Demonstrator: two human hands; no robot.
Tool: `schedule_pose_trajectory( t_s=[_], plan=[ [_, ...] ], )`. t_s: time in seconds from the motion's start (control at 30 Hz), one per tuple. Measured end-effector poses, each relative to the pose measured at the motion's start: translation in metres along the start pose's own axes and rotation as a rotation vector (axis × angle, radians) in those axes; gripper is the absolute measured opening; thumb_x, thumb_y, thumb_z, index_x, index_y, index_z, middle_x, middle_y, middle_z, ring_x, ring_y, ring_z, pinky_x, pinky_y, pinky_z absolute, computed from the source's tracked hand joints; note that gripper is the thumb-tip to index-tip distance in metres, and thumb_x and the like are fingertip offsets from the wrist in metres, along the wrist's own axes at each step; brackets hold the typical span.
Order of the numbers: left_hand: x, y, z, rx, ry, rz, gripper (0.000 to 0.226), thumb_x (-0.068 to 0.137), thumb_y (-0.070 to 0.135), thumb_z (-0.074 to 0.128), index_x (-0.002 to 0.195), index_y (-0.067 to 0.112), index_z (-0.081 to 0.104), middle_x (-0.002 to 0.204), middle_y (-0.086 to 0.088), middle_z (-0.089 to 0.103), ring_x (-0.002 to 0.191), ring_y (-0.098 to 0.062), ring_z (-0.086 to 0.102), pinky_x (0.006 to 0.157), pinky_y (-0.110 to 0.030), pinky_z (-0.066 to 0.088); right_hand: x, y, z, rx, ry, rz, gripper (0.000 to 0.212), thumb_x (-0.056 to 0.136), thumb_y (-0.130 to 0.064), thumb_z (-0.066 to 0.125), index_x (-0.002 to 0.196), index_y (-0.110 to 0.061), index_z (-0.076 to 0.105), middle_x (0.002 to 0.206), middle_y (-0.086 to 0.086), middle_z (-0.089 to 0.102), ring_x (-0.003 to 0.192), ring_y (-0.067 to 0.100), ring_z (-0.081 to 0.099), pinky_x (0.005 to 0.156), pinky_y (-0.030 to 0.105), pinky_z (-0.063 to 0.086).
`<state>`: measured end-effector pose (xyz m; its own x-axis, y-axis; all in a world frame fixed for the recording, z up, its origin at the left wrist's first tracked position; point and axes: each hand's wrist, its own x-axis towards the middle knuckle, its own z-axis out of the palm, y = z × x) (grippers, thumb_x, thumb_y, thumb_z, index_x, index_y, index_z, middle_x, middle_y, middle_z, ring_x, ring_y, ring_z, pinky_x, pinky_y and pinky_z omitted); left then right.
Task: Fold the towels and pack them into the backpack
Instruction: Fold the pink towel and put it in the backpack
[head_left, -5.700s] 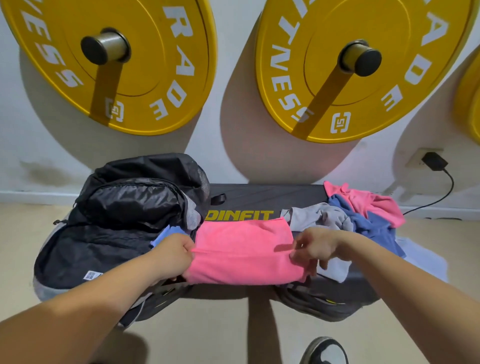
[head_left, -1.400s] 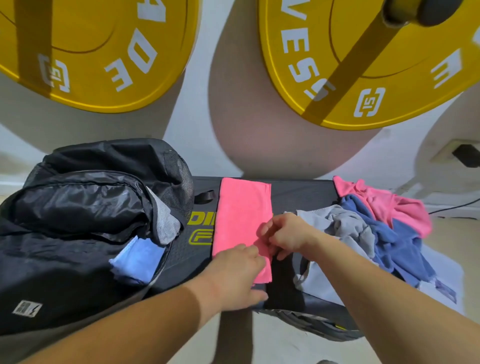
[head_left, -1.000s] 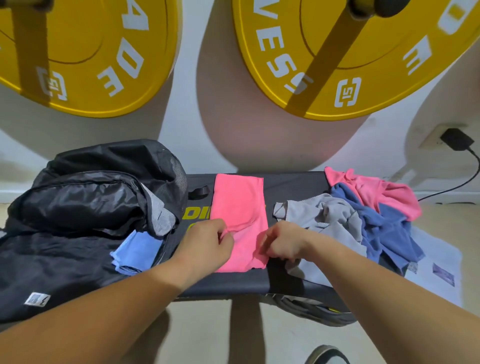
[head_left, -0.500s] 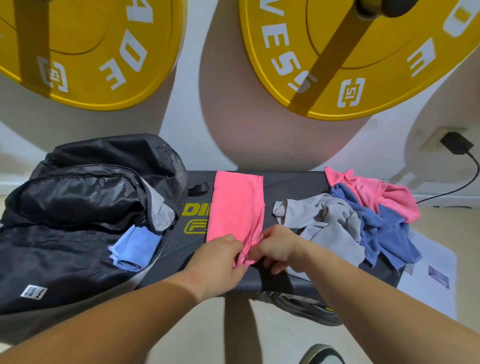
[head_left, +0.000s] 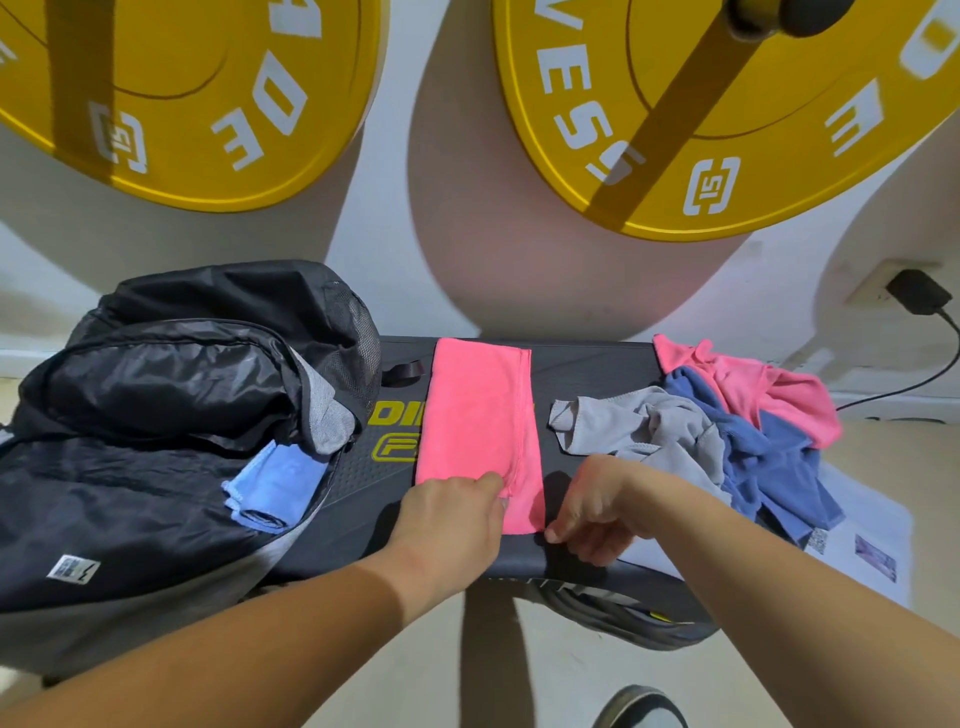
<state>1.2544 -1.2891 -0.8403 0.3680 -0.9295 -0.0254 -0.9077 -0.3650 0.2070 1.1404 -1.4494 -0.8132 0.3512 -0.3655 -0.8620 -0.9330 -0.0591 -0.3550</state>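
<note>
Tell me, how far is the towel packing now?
Done: one folded light blue towel sits in the backpack's opening. In hand: the pink towel, folded to a narrow strip on the bench, with left hand and right hand gripping its near end. Left: the grey towel, dark blue towel and second pink towel lie crumpled beside it.

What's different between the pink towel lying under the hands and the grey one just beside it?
The pink towel is folded into a flat, neat strip; the grey towel is crumpled. The pink towel lies alone, with the left hand and right hand holding its near end; the grey towel leans into a heap of blue and pink towels. Both rest on the black platform.
</note>
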Motion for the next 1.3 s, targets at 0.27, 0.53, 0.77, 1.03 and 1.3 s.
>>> schedule_pose_trajectory(
  t_s=[0.27, 0.53, 0.77, 1.03, 1.3],
  plan=[
    [0.005, 0.007, 0.01, -0.213, 0.098, 0.14, 0.019, 0.097, 0.036, 0.051, 0.102, 0.025, 0.065, 0.096, 0.001, 0.053, 0.097, -0.024, 0.055, 0.075, -0.035, 0.046, -0.002, -0.005, -0.003, 0.232, -0.013, -0.166, 0.018, 0.097, -0.01, 0.058, 0.094, 0.003, 0.071, 0.074, 0.017, 0.068, 0.059, 0.026, 0.067, 0.076, 0.044, 0.064],
    [0.003, -0.016, 0.008, -0.031, -0.073, 0.274, 0.031, 0.092, 0.039, 0.05, 0.118, 0.026, 0.06, 0.109, 0.002, 0.051, 0.109, -0.022, 0.049, 0.092, -0.039, 0.046, 0.013, -0.01, 0.023, 0.111, 0.227, -0.174, 0.031, 0.088, -0.029, 0.07, 0.069, -0.006, 0.063, 0.056, 0.009, 0.056, 0.04, 0.018, 0.045, 0.043, 0.022, 0.04],
    [-0.008, -0.053, 0.004, -0.016, -0.141, 0.274, 0.028, 0.078, 0.022, 0.048, 0.106, 0.021, 0.053, 0.106, 0.003, 0.046, 0.1, -0.022, 0.047, 0.084, -0.043, 0.049, 0.015, -0.004, 0.015, 0.097, 0.284, -0.174, 0.028, 0.086, -0.021, 0.07, 0.066, -0.003, 0.06, 0.051, 0.011, 0.053, 0.032, 0.019, 0.041, 0.039, 0.024, 0.036],
    [-0.007, -0.066, 0.004, 0.101, -0.18, 0.333, 0.027, 0.075, 0.005, 0.048, 0.098, 0.017, 0.055, 0.103, 0.0, 0.046, 0.099, -0.024, 0.046, 0.076, -0.047, 0.052, 0.012, -0.01, 0.035, -0.587, 0.676, -0.667, 0.033, 0.091, -0.053, 0.055, 0.08, -0.023, 0.046, 0.081, -0.003, 0.056, 0.082, 0.027, 0.06, 0.068, 0.034, 0.047],
    [-0.011, -0.073, -0.015, -0.027, -0.271, 0.151, 0.018, 0.083, 0.006, 0.046, 0.098, 0.016, 0.049, 0.1, -0.007, 0.057, 0.093, -0.027, 0.05, 0.075, -0.041, 0.044, 0.022, -0.004, 0.062, -0.804, 0.64, -0.778, 0.049, 0.082, -0.057, 0.067, 0.113, -0.021, 0.056, 0.116, 0.001, 0.055, 0.109, 0.026, 0.052, 0.08, 0.041, 0.052]
  ],
)
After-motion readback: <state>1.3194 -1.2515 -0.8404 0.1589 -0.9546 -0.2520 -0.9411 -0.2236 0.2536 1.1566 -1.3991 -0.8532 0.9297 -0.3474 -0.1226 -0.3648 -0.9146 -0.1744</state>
